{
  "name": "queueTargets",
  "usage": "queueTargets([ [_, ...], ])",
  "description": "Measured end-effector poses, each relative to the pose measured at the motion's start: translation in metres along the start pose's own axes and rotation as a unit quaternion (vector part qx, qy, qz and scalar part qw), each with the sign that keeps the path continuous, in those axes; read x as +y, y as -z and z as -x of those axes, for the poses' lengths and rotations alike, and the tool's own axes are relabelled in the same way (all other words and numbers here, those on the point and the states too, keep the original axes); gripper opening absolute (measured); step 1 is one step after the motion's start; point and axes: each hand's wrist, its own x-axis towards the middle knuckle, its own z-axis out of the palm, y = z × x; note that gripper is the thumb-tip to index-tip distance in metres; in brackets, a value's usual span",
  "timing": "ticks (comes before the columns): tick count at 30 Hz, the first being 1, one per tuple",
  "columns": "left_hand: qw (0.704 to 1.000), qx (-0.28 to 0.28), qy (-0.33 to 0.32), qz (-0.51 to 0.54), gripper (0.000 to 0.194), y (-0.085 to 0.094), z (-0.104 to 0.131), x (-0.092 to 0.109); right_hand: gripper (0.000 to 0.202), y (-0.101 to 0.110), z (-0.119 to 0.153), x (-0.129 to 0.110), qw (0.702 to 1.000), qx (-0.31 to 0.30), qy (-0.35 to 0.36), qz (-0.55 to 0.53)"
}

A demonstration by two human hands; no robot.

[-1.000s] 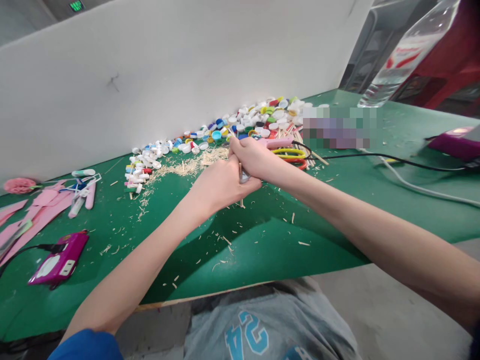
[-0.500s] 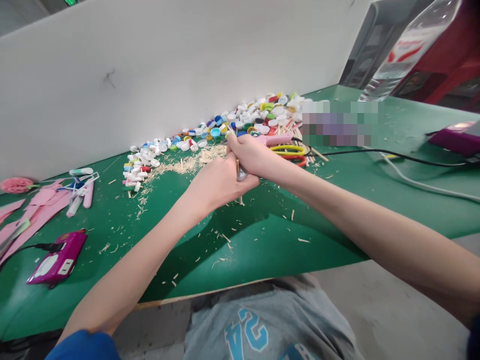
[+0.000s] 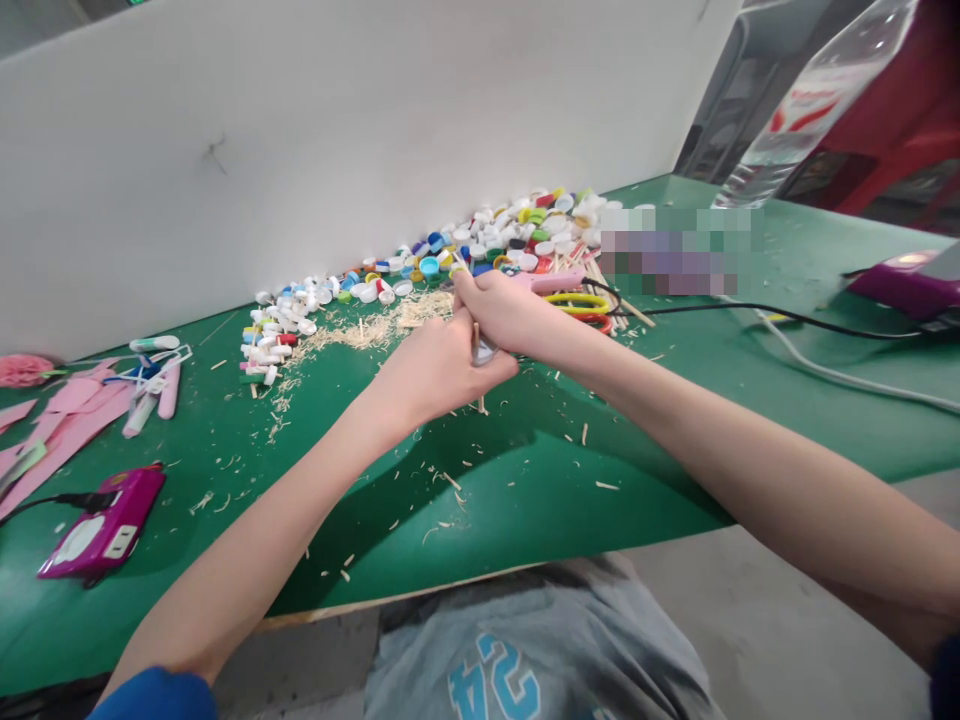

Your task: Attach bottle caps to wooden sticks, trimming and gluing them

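Note:
My left hand (image 3: 431,365) and my right hand (image 3: 499,305) are pressed together just above the green table, both closed. A thin wooden stick (image 3: 475,340) shows between them, its lower end poking out under my left hand's fingers. Beside the stick is a small greyish-white round piece (image 3: 484,352), mostly covered by my fingers; its kind is unclear. A pale thin tip (image 3: 461,264) juts past my right fingertips, and I cannot tell what it belongs to. Wood shavings (image 3: 375,322) lie heaped behind my hands, with loose curls in front.
A bank of coloured bottle caps (image 3: 480,235) lines the white wall. Yellow-handled scissors (image 3: 576,300), a pink-handled corded tool (image 3: 559,281) and wooden sticks (image 3: 600,285) lie at right. A magenta power box (image 3: 105,525) sits left; a water bottle (image 3: 817,105) stands back right.
The view has shifted slightly, so the table things sit a little further left. My hands keep the same grip and nearly the same place.

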Motion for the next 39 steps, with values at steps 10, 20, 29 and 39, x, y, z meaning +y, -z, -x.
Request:
queueTargets([
  [10,0.99,-0.002,0.009,0.143,0.028,0.052,0.006,-0.017,0.044,0.02,0.017,0.001,0.981,-0.029,0.072,-0.178],
  [20,0.96,-0.028,0.069,0.27,0.037,0.045,0.046,-0.083,0.031,-0.003,0.025,0.008,0.96,-0.061,0.268,0.056],
  [29,0.98,0.045,0.09,0.173,0.03,0.02,0.051,-0.111,0.032,-0.023,0.021,0.014,0.961,0.031,0.233,0.15],
  [39,0.939,0.246,0.139,0.198,0.03,-0.001,0.044,-0.13,0.043,-0.042,0.029,0.023,0.918,-0.049,0.324,0.225],
])
